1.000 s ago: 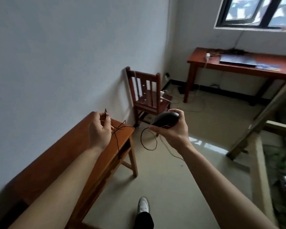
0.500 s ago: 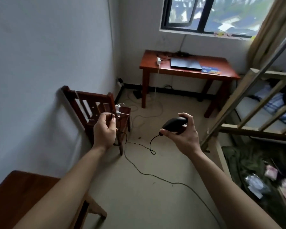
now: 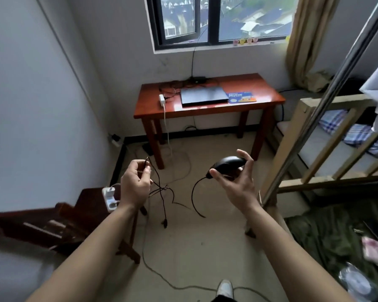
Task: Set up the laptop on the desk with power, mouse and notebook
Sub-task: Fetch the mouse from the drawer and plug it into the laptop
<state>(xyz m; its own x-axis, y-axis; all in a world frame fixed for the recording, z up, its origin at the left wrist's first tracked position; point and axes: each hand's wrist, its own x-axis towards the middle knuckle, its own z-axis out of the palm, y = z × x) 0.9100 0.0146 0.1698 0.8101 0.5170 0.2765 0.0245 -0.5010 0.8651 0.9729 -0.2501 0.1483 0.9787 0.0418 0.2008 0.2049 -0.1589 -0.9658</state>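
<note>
Mouse (image 3: 229,163) in R hand (image 3: 234,185) grip, fingers curled; L hand (image 3: 134,184) pinches its cable (image 3: 192,194).

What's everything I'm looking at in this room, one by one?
desk: one, red-brown, under the window
laptop: one, dark grey, closed, on the desk
notebook: one, blue, on desk right of laptop
charger: one, white, desk's left edge
chair: one, dark wood, lower left
power strip: one, white, on the chair
mouse: one, black, held mid-air
mouse cable: one, black, hanging toward the floor
left hand: one, bare, pinching the cable
right hand: one, bare, gripping the mouse
</note>
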